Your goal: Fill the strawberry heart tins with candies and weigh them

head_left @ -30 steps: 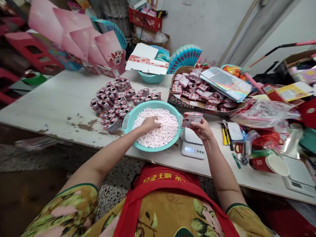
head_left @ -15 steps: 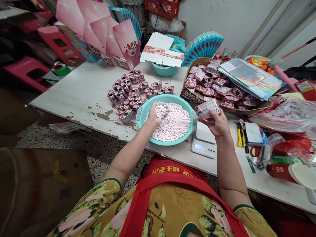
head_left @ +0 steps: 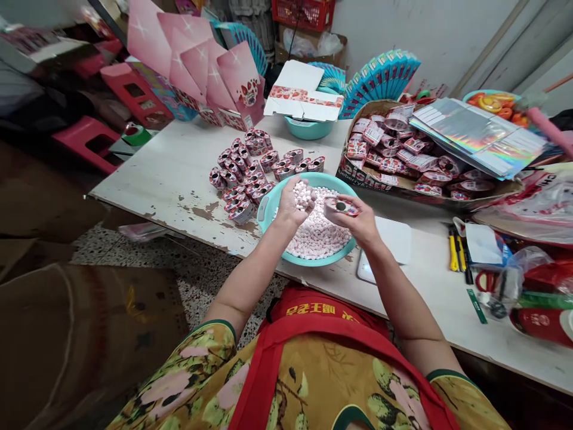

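My left hand [head_left: 289, 209] is cupped palm-up over a turquoise basin [head_left: 262, 212], with a heap of small pale pink candies [head_left: 303, 194] in it. More loose candies [head_left: 316, 239] fill the basin below. To its right, my right hand [head_left: 364, 224] grips a small red-and-white printed candy box [head_left: 333, 209], its dark round opening facing up, above the basin's right side. The two hands are close but apart. Left of the basin, several similar small boxes [head_left: 255, 191] stand grouped on the table.
A white digital scale [head_left: 396, 239] lies right of the basin, partly behind my right forearm. Behind it, a carton [head_left: 371, 182] holds many small boxes, with silvery sheets [head_left: 478, 137] on top. Cutter knives [head_left: 456, 251] lie farther right. Pink display cards [head_left: 242, 77] stand at the back.
My left hand has lifted from the basin with candies. My right hand has brought the box leftward over the basin and turned its opening upward. The view has shifted slightly left.
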`<state>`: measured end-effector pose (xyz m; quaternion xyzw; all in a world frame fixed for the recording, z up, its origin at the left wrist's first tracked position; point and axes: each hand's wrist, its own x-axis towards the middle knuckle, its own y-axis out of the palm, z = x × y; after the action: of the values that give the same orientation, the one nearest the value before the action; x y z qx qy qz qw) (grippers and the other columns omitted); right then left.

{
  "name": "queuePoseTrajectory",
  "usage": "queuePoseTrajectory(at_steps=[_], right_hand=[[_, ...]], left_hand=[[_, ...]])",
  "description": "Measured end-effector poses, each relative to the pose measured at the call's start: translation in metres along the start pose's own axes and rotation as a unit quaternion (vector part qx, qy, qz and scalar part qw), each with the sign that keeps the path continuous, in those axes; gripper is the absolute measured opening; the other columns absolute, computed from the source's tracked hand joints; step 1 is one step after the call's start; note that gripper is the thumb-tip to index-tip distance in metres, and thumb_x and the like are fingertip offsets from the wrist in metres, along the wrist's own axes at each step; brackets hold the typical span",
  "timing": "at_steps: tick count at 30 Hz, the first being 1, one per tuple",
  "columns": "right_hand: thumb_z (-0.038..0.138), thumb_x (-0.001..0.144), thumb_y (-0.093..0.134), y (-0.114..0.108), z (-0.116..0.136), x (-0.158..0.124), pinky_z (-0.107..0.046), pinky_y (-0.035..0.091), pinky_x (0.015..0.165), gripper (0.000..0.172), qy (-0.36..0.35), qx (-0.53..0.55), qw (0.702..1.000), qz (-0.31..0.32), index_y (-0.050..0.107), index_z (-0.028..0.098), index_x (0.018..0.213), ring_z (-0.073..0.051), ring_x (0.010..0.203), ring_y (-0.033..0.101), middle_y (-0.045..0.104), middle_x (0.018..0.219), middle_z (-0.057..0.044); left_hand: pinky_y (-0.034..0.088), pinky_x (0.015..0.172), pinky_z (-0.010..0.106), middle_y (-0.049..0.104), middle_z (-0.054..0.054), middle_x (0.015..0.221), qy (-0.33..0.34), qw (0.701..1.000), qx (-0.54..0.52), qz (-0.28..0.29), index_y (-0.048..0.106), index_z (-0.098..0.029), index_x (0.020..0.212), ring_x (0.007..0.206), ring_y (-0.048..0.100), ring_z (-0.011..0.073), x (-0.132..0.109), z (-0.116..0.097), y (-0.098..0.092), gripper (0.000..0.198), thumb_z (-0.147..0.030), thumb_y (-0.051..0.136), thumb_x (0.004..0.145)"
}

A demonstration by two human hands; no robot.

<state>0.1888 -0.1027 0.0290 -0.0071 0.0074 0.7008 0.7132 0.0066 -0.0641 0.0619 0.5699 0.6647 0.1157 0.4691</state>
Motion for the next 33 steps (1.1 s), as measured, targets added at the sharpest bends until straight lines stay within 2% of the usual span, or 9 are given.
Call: queuePoseTrajectory(at_steps=[3, 5, 7, 9, 13, 16, 24, 27, 33], right_hand=[[0.035, 0.056, 0.083, 0.020, -0.007, 0.001, -0.033, 0.055, 0.085, 0.051, -0.015, -0.043, 0.997, 0.055, 0.075, 0.018, 0.103, -0.021, 0.090, 0.069, 0.076, 0.100, -0.005], [0.035, 0.061, 0.078, 0.027, -0.013, 0.003, -0.033, 0.053, 0.087, 0.045, -0.037, -0.072, 0.995, 0.060, 0.074, 0.017, 0.102, -0.021, 0.092, 0.068, 0.075, 0.102, -0.005], [0.037, 0.065, 0.076, 0.030, -0.019, 0.005, -0.031, 0.052, 0.085, 0.040, -0.051, -0.112, 0.991, 0.058, 0.074, 0.016, 0.099, -0.021, 0.090, 0.067, 0.075, 0.097, -0.004], [0.042, 0.068, 0.075, 0.031, -0.022, 0.007, -0.030, 0.050, 0.082, 0.038, -0.054, -0.151, 0.985, 0.061, 0.074, 0.015, 0.094, -0.020, 0.086, 0.065, 0.074, 0.091, -0.003], [0.043, 0.069, 0.076, 0.030, -0.023, 0.010, -0.029, 0.049, 0.081, 0.040, -0.045, -0.185, 0.980, 0.059, 0.074, 0.016, 0.100, -0.019, 0.084, 0.065, 0.075, 0.093, -0.003], [0.039, 0.067, 0.077, 0.028, -0.020, 0.012, -0.030, 0.050, 0.084, 0.044, -0.031, -0.204, 0.977, 0.049, 0.075, 0.018, 0.106, -0.020, 0.088, 0.067, 0.077, 0.101, -0.003], [0.038, 0.066, 0.078, 0.022, -0.010, 0.015, -0.029, 0.050, 0.077, 0.043, -0.010, -0.237, 0.970, 0.060, 0.076, 0.018, 0.104, -0.019, 0.082, 0.067, 0.076, 0.093, -0.003], [0.038, 0.065, 0.079, 0.019, -0.007, 0.016, -0.029, 0.051, 0.077, 0.048, 0.001, -0.237, 0.970, 0.052, 0.076, 0.018, 0.108, -0.020, 0.084, 0.067, 0.076, 0.093, -0.004], [0.038, 0.063, 0.079, 0.017, 0.001, 0.014, -0.027, 0.049, 0.072, 0.046, 0.030, -0.197, 0.978, 0.063, 0.075, 0.016, 0.103, -0.019, 0.078, 0.066, 0.075, 0.086, -0.003]], left_hand=[[0.044, 0.046, 0.017, 0.057, -0.003, 0.060, 0.077, 0.997, -0.002, 0.030, 0.057, -0.018, 0.080, 0.049, 0.059, 0.0095, -0.002, 0.008, 0.015, 0.037, -0.048, 0.079, 0.081], [0.053, 0.056, 0.022, 0.061, -0.002, 0.064, 0.132, 0.991, 0.013, 0.021, 0.056, -0.019, 0.080, 0.056, 0.065, 0.0120, 0.001, 0.018, 0.021, 0.042, -0.051, 0.082, 0.077], [0.055, 0.062, 0.025, 0.063, -0.002, 0.067, 0.166, 0.985, 0.037, 0.001, 0.055, -0.019, 0.081, 0.061, 0.068, 0.0138, 0.005, 0.027, 0.024, 0.045, -0.053, 0.084, 0.074], [0.054, 0.061, 0.024, 0.061, -0.004, 0.066, 0.187, 0.981, 0.060, -0.011, 0.054, -0.020, 0.081, 0.058, 0.066, 0.0131, 0.009, 0.033, 0.024, 0.047, -0.053, 0.085, 0.073], [0.046, 0.053, 0.022, 0.052, -0.007, 0.059, 0.198, 0.978, 0.070, 0.010, 0.049, -0.020, 0.077, 0.048, 0.055, 0.0092, 0.014, 0.037, 0.022, 0.048, -0.052, 0.085, 0.074], [0.042, 0.050, 0.020, 0.051, -0.007, 0.059, 0.215, 0.973, 0.079, 0.000, 0.048, -0.021, 0.074, 0.047, 0.053, 0.0082, 0.017, 0.037, 0.022, 0.047, -0.050, 0.085, 0.077], [0.041, 0.049, 0.019, 0.049, -0.008, 0.058, 0.200, 0.975, 0.096, -0.010, 0.049, -0.020, 0.073, 0.047, 0.050, 0.0070, 0.018, 0.039, 0.028, 0.043, -0.042, 0.085, 0.081], [0.040, 0.048, 0.019, 0.050, -0.007, 0.058, 0.184, 0.977, 0.105, 0.010, 0.050, -0.019, 0.073, 0.046, 0.048, 0.0067, 0.018, 0.041, 0.028, 0.042, -0.043, 0.084, 0.082], [0.042, 0.049, 0.019, 0.048, -0.007, 0.058, 0.218, 0.968, 0.125, 0.018, 0.049, -0.019, 0.069, 0.048, 0.050, 0.0072, 0.023, 0.042, 0.027, 0.046, -0.045, 0.086, 0.081]])
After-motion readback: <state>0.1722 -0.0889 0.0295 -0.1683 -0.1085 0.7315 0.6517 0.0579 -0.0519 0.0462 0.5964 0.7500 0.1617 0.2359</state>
